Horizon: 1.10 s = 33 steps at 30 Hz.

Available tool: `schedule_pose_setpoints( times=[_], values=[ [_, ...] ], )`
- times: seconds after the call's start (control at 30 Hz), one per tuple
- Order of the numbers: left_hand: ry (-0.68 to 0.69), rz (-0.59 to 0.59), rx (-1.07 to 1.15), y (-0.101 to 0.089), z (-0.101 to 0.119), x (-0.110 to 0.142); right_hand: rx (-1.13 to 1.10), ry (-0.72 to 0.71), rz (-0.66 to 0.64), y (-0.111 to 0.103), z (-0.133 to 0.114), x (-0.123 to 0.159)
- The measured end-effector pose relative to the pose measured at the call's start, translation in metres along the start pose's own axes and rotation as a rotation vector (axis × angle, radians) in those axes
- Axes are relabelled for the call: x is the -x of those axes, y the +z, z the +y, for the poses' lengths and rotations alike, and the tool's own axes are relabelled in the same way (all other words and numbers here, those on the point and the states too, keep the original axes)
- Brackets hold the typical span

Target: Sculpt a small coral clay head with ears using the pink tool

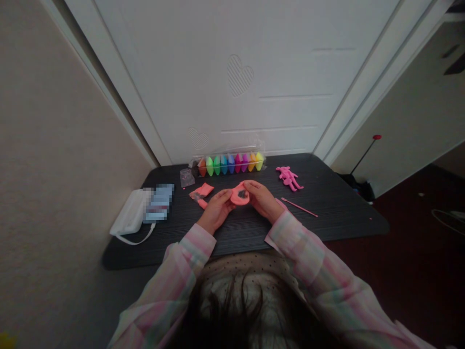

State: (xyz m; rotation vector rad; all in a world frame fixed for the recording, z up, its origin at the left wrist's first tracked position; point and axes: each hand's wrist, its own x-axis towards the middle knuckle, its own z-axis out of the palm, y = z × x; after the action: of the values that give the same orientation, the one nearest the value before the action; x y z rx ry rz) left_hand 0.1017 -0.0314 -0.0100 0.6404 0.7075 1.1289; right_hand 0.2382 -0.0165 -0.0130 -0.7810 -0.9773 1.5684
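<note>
Between my two hands, above the middle of the black table [236,237], is a coral-pink piece of modelling clay [235,199] with a dark patch or opening in its middle. The fingers of my left hand [217,211] pinch its left edge. My right hand [263,198] grips the upper right edge with thumb and fingers. Just left of the clay lies a crumpled wrapper [198,195] with more coral clay in and beside it. Right of my right wrist rests a thin pink modelling stick [300,207]; another pink tool [281,203] is partly hidden by that wrist.
Along the back stands a clear pack of several coloured clay blocks [224,166], beside a small clear plastic container [187,178]. A pink figure [288,178] lies at the back right. On the left are a white box-like device [131,212] with a cable and a pixelated blue item [159,202].
</note>
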Motion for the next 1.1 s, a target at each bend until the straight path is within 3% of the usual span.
schedule_pose_setpoints(
  times=[0.43, 0.57, 0.7, 1.1],
  values=[
    [0.065, 0.019, -0.108, -0.0019, -0.0003, -0.0019, 0.005, 0.055, -0.043, 0.0008, -0.0031, 0.0024],
    [0.068, 0.019, -0.134, -0.0034, -0.0010, -0.0028, 0.031, 0.025, -0.081, 0.0013, -0.0002, 0.0025],
    [0.073, 0.029, -0.150, -0.0044, -0.0025, -0.0035, 0.035, -0.009, -0.037, 0.0013, 0.0027, 0.0004],
    [0.106, 0.075, 0.003, -0.0050, -0.0011, -0.0045, -0.074, 0.017, 0.015, -0.0027, -0.0048, 0.0011]
  ],
)
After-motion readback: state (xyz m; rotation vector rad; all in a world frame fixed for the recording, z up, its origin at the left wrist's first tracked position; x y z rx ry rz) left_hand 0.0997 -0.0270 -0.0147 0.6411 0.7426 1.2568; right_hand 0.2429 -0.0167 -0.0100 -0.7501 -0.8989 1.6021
